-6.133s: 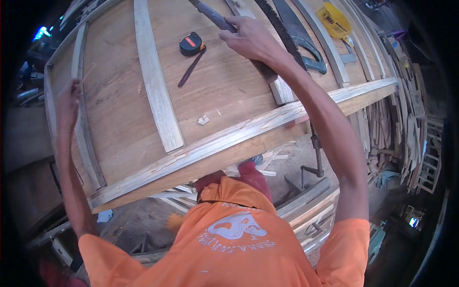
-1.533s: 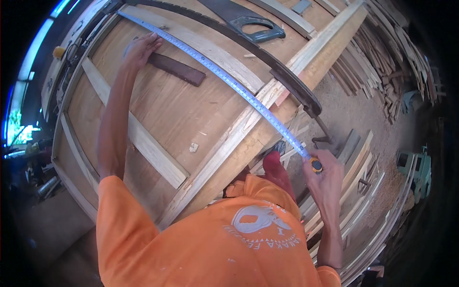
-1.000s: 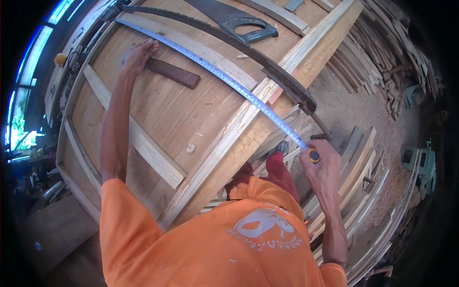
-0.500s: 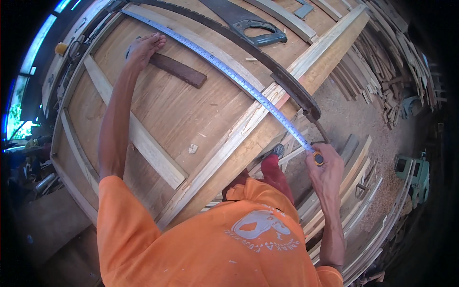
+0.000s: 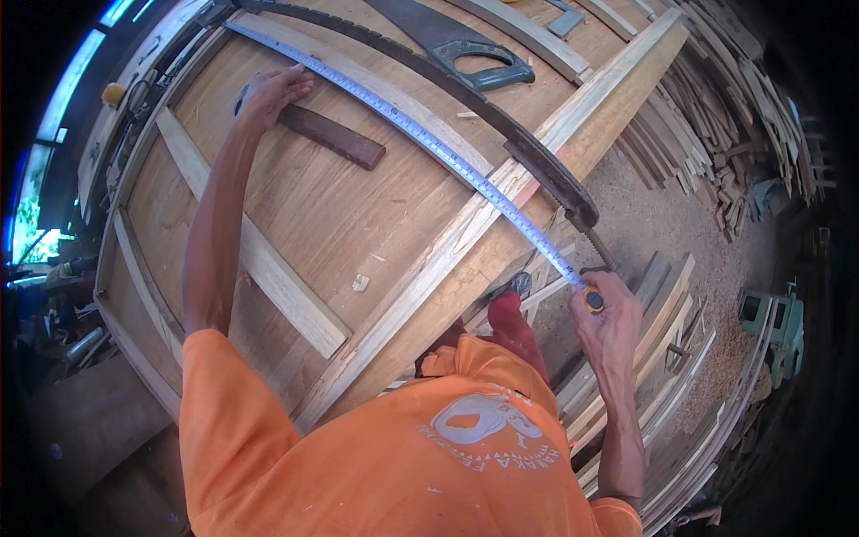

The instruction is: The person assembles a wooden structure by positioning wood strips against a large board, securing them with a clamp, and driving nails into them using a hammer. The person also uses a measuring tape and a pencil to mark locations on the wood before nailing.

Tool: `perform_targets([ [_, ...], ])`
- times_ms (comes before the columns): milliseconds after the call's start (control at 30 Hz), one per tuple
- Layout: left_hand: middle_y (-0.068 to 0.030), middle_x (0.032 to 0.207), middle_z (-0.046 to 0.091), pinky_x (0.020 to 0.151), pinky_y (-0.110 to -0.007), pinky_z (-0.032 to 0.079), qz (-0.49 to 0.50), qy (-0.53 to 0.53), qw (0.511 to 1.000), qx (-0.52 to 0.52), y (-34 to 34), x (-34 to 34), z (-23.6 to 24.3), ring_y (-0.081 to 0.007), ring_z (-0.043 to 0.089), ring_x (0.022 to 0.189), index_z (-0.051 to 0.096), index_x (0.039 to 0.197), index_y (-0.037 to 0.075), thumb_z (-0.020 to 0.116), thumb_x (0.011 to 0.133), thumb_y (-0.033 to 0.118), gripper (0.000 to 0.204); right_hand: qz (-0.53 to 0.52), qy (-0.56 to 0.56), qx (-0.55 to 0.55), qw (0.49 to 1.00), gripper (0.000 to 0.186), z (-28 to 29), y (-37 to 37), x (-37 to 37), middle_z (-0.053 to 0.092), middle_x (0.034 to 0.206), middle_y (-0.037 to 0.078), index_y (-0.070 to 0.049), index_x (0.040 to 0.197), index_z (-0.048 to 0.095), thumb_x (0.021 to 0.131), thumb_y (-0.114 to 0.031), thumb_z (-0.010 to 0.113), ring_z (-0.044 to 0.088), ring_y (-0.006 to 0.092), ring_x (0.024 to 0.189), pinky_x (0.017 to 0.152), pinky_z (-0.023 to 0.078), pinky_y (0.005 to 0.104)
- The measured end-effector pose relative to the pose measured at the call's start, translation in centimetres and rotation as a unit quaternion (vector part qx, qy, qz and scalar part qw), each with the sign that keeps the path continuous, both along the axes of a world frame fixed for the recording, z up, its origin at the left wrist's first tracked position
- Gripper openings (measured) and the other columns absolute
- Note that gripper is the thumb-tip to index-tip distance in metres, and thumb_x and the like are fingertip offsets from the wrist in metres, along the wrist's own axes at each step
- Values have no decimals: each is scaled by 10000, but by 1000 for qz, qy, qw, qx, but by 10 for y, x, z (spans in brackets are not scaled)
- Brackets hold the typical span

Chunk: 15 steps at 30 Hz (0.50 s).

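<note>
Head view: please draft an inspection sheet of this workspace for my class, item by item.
Surface: broad wooden panel with pale battens.
Job's things: tape measure, blade drawn across the panel past its near rail; dark brown bar on the panel.
Clutter: handsaw, bar clamp, pale scrap.
Hands: right hand grips the tape case; left hand is at the bar's end, grip unclear.
Cables: unclear; dark loops at far left.
Surroundings: stacked timber, littered floor, green machine.
</note>
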<state>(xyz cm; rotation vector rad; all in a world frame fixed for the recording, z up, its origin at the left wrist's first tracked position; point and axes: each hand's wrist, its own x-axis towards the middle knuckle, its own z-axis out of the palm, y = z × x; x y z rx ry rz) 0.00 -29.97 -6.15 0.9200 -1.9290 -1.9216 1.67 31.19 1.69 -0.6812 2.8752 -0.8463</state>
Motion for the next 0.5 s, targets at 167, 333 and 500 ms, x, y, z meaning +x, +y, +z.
perform_targets([
  [167,-179,1177,754,943,-298,622,4,-10,1000,-16,-4,-9,-2,-214,740,1016,671,1284,-115,700,1070,251,425,5,7,-1,1000,143,0,-1,-3,703,881,189,12,985,738,914,-111,761,699,377,796,736,545,443],
  [333,-147,1142,769,940,-329,628,16,-21,1000,17,-9,-18,-6,-242,751,1034,708,1288,-73,781,1015,296,465,54,40,-29,997,173,8,7,-4,719,904,203,8,985,750,866,-114,783,707,401,833,751,559,468],
  [500,-101,1125,778,937,-394,591,73,-20,997,31,1,-35,-20,-233,749,1004,745,1228,-25,789,1006,285,383,42,19,-13,999,178,34,4,5,721,896,211,13,969,752,854,-118,787,702,419,833,743,553,485],
])
